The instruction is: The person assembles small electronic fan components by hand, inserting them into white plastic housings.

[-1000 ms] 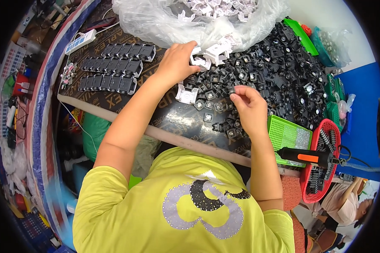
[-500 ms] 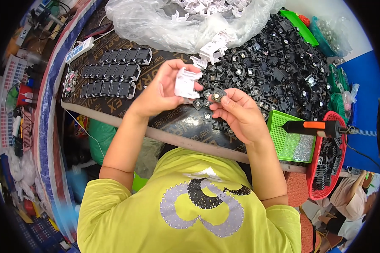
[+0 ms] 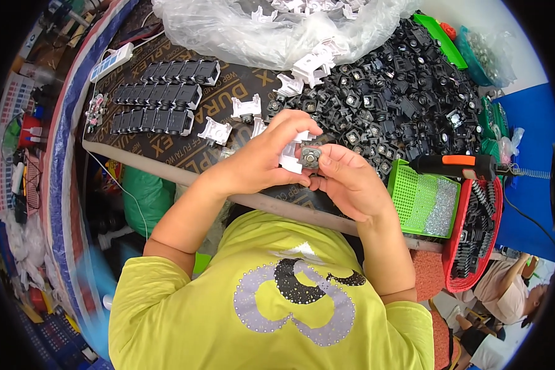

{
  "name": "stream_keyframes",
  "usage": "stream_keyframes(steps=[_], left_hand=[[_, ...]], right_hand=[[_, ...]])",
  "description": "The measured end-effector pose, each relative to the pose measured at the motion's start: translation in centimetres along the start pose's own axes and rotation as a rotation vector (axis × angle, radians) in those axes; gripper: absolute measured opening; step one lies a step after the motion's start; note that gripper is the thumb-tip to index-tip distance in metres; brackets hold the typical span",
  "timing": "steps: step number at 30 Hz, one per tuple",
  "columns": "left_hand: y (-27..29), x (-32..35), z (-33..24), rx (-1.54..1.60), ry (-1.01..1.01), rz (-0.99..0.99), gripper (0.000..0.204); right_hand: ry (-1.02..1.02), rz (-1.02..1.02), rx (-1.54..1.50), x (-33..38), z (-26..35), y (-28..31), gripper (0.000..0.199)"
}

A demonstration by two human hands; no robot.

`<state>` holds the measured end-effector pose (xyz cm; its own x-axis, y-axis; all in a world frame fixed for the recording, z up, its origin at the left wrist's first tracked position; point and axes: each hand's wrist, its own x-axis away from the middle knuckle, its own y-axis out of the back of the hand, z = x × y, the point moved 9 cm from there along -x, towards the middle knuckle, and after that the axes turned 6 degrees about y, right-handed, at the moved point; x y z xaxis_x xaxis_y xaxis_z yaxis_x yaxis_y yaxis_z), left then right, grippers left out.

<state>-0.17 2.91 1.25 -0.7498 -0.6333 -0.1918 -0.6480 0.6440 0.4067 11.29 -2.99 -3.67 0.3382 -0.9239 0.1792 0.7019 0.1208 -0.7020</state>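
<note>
Close to the table's front edge, my left hand (image 3: 270, 154) grips a white plastic housing (image 3: 290, 161) between thumb and fingers. My right hand (image 3: 353, 179) pinches a small dark square part (image 3: 311, 156) with a round light centre. That part is held right against the housing's open side; whether it sits inside, I cannot tell. More white housings (image 3: 215, 131) lie on the table just left of my left hand. Beyond both hands spreads a large heap of black plastic parts (image 3: 407, 92).
Rows of black assembled units (image 3: 157, 94) stand at the left. A clear bag (image 3: 222, 43) of white housings lies at the back. At the right are a green tray (image 3: 407, 206) of small metal pieces, an orange-and-black power screwdriver (image 3: 456, 163) and a red basket (image 3: 453, 265) of black parts.
My hands have come together nearer the table's front edge, bringing the dark square part against the white housing. White housings left of my left hand have come into view.
</note>
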Motion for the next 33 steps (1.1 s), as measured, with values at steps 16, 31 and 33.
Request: stream_keyframes(steps=[16,31,33], left_hand=[[-0.2,0.2,0.0,-0.1,0.009,0.004,0.076],[-0.9,0.7,-1.1,-0.215,-0.04,-0.05,0.076],[-0.9,0.7,-1.2,-0.231,-0.044,-0.081,0.076]], right_hand=[[-0.062,-0.044,0.009,-0.2,-1.0,0.5,0.015],[0.006,-0.119,0.081,0.0,-1.2,0.3,0.015],[0.009,-0.12,0.086,-0.2,-1.7,0.6,0.014]])
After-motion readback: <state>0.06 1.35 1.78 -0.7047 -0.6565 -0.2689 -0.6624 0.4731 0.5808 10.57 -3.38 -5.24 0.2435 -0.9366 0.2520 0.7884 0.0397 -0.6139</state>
